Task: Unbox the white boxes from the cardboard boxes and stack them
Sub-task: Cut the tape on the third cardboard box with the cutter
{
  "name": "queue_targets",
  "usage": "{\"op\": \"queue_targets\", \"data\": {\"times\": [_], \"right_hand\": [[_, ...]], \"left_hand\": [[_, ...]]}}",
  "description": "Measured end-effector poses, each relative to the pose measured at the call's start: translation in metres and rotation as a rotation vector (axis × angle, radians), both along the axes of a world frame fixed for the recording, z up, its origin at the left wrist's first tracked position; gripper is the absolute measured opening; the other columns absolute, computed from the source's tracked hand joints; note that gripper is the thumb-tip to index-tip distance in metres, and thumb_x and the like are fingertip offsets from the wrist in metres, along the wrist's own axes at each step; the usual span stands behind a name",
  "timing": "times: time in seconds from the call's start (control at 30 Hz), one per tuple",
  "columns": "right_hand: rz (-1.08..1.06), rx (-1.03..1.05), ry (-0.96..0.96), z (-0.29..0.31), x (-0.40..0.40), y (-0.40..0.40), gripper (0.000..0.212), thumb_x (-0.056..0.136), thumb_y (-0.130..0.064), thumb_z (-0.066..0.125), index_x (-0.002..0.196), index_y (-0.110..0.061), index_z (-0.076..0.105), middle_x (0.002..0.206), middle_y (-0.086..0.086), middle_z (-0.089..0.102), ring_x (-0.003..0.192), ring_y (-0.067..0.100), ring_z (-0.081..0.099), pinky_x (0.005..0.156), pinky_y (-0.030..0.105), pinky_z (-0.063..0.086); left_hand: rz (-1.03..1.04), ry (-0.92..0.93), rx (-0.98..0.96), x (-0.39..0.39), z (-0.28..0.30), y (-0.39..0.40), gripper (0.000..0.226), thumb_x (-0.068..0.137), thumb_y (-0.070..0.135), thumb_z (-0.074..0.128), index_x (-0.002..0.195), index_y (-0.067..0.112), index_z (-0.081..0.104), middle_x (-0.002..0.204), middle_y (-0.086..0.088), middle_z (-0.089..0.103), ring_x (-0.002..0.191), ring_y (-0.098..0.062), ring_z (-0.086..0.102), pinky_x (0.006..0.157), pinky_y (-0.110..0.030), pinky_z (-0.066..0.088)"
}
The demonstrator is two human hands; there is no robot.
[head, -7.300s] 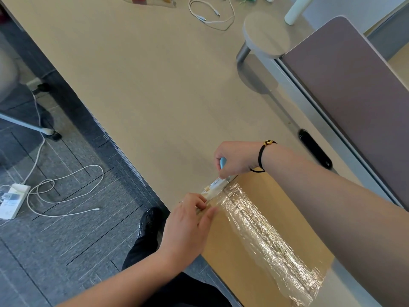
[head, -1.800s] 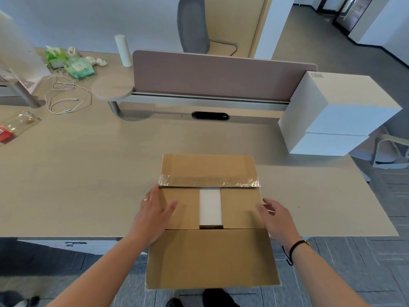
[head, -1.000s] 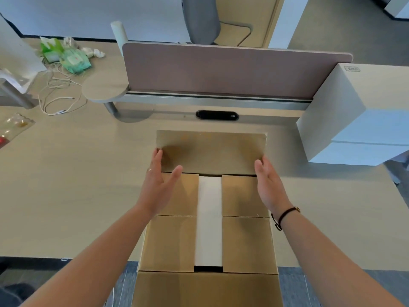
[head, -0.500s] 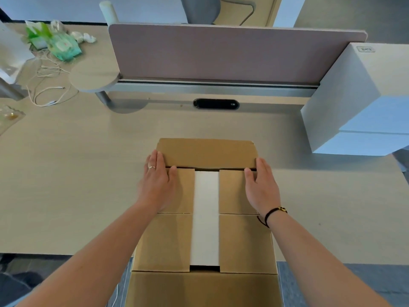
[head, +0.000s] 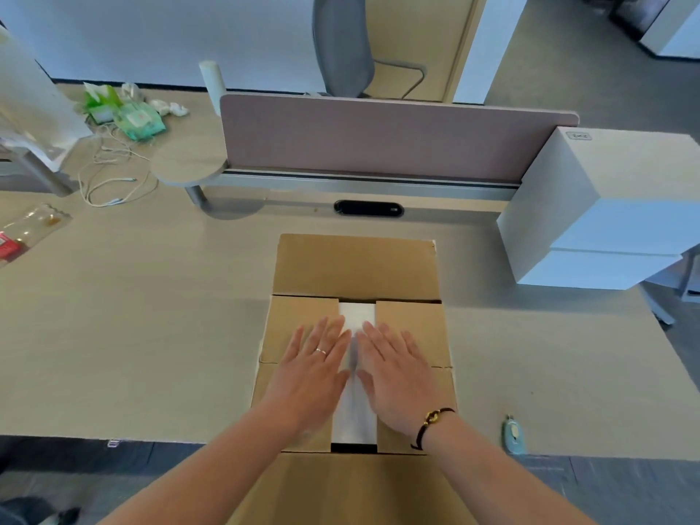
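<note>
A cardboard box point(head: 356, 267) lies on the desk in front of me, its far and near outer flaps folded out. Between its two inner flaps a strip of the white box point(head: 357, 315) inside shows. My left hand point(head: 312, 367) lies flat on the left inner flap, fingers spread, fingertips near the gap. My right hand point(head: 396, 367) lies flat on the right inner flap, also at the gap. Neither hand grips anything. Two white boxes point(head: 606, 206) stand stacked at the desk's right end.
A mauve divider panel point(head: 371, 134) runs along the desk's far edge. A small blue cutter point(head: 512, 433) lies near the front edge, right of the box. Cables point(head: 110, 176), green packets point(head: 128, 115) and a plastic bag point(head: 30, 229) sit at the far left.
Both hands have slid from the outer parts of the inner flaps in toward the middle gap. The far outer flap now lies flat on the desk.
</note>
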State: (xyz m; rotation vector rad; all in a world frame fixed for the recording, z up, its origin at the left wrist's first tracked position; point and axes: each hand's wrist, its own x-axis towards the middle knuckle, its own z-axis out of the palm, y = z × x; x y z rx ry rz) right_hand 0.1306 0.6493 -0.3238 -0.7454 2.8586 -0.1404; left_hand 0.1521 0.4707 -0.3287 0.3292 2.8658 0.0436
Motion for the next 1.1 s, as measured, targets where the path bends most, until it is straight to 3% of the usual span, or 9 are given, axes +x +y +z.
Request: {"op": "queue_targets", "data": {"times": [0.1,0.2,0.3,0.47,0.7,0.77,0.83,0.93,1.1], "right_hand": [[0.041,0.106,0.033,-0.001,0.015,-0.012,0.059,0.091,-0.027,0.027,0.138,-0.011,0.059,0.144,0.005,0.057,0.138,0.023,0.048,0.118,0.046,0.027],[0.146,0.391,0.066,0.011,0.015,-0.017,0.064,0.096,-0.023,0.011,0.152,0.0,0.032,0.159,0.017,0.033,0.152,0.034,0.019,0.121,0.055,0.003],[0.256,0.672,0.082,0.038,0.013,-0.03,0.056,0.103,-0.03,0.03,0.151,-0.002,0.035,0.154,0.022,0.038,0.151,0.044,0.008,0.119,0.062,-0.009],[0.424,1.188,0.155,0.045,0.01,-0.06,0.055,0.1,-0.046,0.039,0.147,-0.017,0.045,0.151,0.013,0.045,0.147,0.043,0.022,0.109,0.073,-0.011],[0.371,1.166,0.167,0.05,0.005,-0.065,0.055,0.102,-0.046,0.037,0.151,-0.021,0.038,0.156,0.009,0.039,0.151,0.04,0.014,0.117,0.066,-0.002],[0.347,1.118,0.112,0.06,0.005,-0.062,0.043,0.102,-0.04,0.037,0.138,-0.024,0.055,0.132,0.003,0.06,0.145,0.037,0.029,0.118,0.065,-0.001],[0.309,1.067,0.04,0.076,0.007,-0.057,0.032,0.103,-0.032,0.035,0.111,-0.023,0.065,0.09,-0.001,0.063,0.132,0.03,0.046,0.12,0.064,-0.001],[0.258,1.075,0.051,0.099,0.009,-0.05,0.028,0.103,-0.03,0.034,0.099,-0.023,0.061,0.086,0.0,0.061,0.13,0.03,0.048,0.119,0.064,-0.002],[0.125,1.22,0.079,0.106,0.002,-0.018,0.039,0.099,-0.03,0.033,0.112,-0.02,0.068,0.115,0.004,0.068,0.137,0.037,0.039,0.11,0.076,-0.01]], "left_hand": [[-0.043,-0.006,-0.075,0.011,0.005,0.006,0.058,0.101,0.033,0.004,0.152,0.018,-0.018,0.166,0.0,-0.016,0.147,-0.02,-0.025,0.122,-0.049,-0.009],[-0.062,-0.009,-0.147,0.011,0.015,0.004,0.06,0.103,0.028,0.011,0.158,0.015,-0.008,0.167,-0.002,-0.01,0.153,-0.025,-0.013,0.122,-0.055,-0.003],[-0.112,0.004,-0.24,0.008,0.026,0.009,0.06,0.105,0.03,0.018,0.159,0.011,0.0,0.167,-0.007,-0.002,0.154,-0.03,-0.006,0.12,-0.058,-0.001],[-0.169,-0.012,-0.431,0.007,0.044,0.02,0.062,0.104,0.034,0.028,0.159,0.009,0.012,0.166,-0.015,0.008,0.153,-0.034,-0.001,0.12,-0.06,-0.001],[-0.221,-0.057,-0.573,0.008,0.089,0.031,0.056,0.105,0.034,0.033,0.157,0.017,0.025,0.166,-0.014,0.008,0.154,-0.03,-0.006,0.122,-0.05,-0.007],[-0.495,0.002,-0.644,0.012,0.11,0.046,0.051,0.109,0.032,0.024,0.158,0.018,0.02,0.167,-0.003,0.01,0.154,-0.02,-0.002,0.112,-0.018,-0.013],[-0.565,-0.055,-0.814,0.015,0.124,0.047,0.049,0.11,0.031,0.023,0.157,0.017,0.02,0.166,0.003,0.011,0.153,-0.015,0.002,0.101,-0.007,-0.007],[-0.352,-0.201,-0.911,0.002,0.102,0.027,0.053,0.103,0.04,0.041,0.152,0.02,0.038,0.164,-0.012,0.02,0.153,-0.031,0.006,0.122,-0.048,-0.007],[-0.235,-0.373,-1.037,0.002,0.082,-0.003,0.058,0.1,0.049,0.032,0.152,0.024,0.036,0.16,-0.007,0.03,0.15,-0.036,0.014,0.12,-0.056,0.0]]}}
